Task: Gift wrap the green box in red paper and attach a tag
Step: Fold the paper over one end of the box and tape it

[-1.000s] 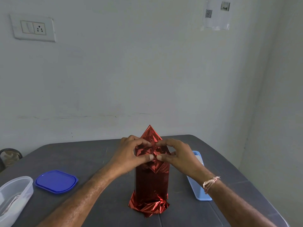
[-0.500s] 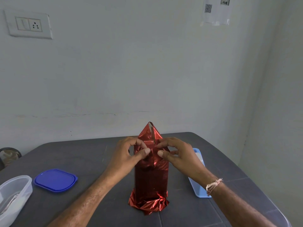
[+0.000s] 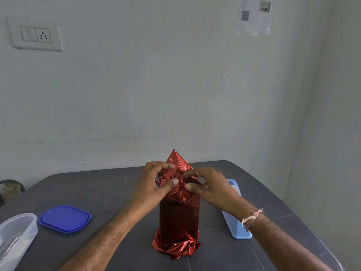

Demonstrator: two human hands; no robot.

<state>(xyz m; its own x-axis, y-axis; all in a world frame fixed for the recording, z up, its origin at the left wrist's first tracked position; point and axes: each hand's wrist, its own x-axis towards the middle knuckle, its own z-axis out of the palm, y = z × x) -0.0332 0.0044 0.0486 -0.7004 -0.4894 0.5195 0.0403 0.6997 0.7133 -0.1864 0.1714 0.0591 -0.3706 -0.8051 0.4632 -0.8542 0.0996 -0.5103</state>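
Pinches the crumpled red paper point(image 3: 176, 163) atop an upright wrapped box point(image 3: 178, 218) with left hand point(image 3: 154, 184) and right hand point(image 3: 211, 187), thumbs pressed on the front fold, fingers curled round the peak. Keeps the parcel mid-table point(image 3: 97, 192), between a blue lid point(image 3: 65, 219) and a light-blue tray point(image 3: 237, 229).

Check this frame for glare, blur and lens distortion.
Head view: soft, even light, faint shadows on the dark grey table. Head view: small glints on the shiny red foil wrapping paper, mostly at its crumpled base, nothing washed out. Head view: left hand and right hand sharp, no motion blur. Head view: wide-angle warp tilts the white wall switch plate.
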